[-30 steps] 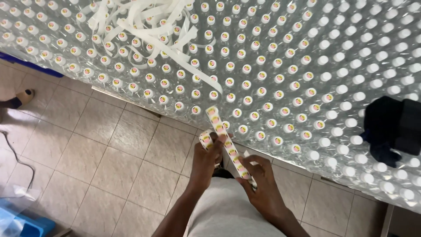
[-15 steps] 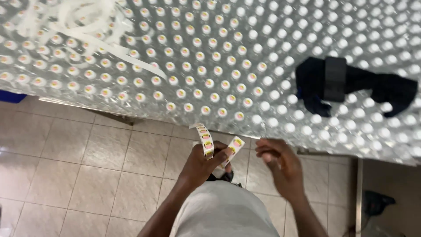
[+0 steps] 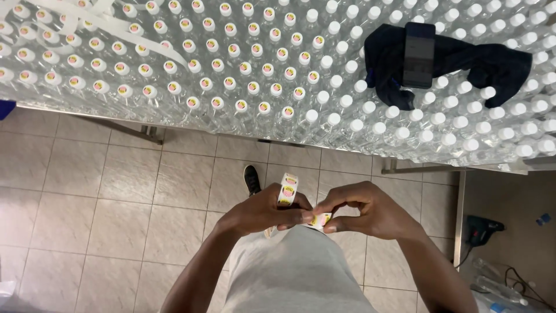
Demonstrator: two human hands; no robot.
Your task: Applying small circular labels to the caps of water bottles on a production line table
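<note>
My left hand (image 3: 260, 211) grips a strip of round pink-and-yellow stickers (image 3: 287, 189) that loops up above my thumb. My right hand (image 3: 362, 210) pinches the strip's lower end (image 3: 320, 219) right beside the left fingertips. Both hands are close to my body, above the tiled floor, apart from the table. On the table stand many clear bottles with white caps (image 3: 370, 107). The caps on the left part carry a sticker (image 3: 264, 107); those on the right are plain white.
A dark cloth (image 3: 492, 61) with a black phone (image 3: 418, 55) on it lies on the caps at the upper right. White backing strips (image 3: 87, 17) lie on the bottles at the upper left. A shoe (image 3: 251, 179) shows on the floor. A power tool (image 3: 479, 229) and cable lie at the right.
My view has shifted back from the table. My right hand came back to the strip and now pinches its lower end; half a second ago it was off the strip.
</note>
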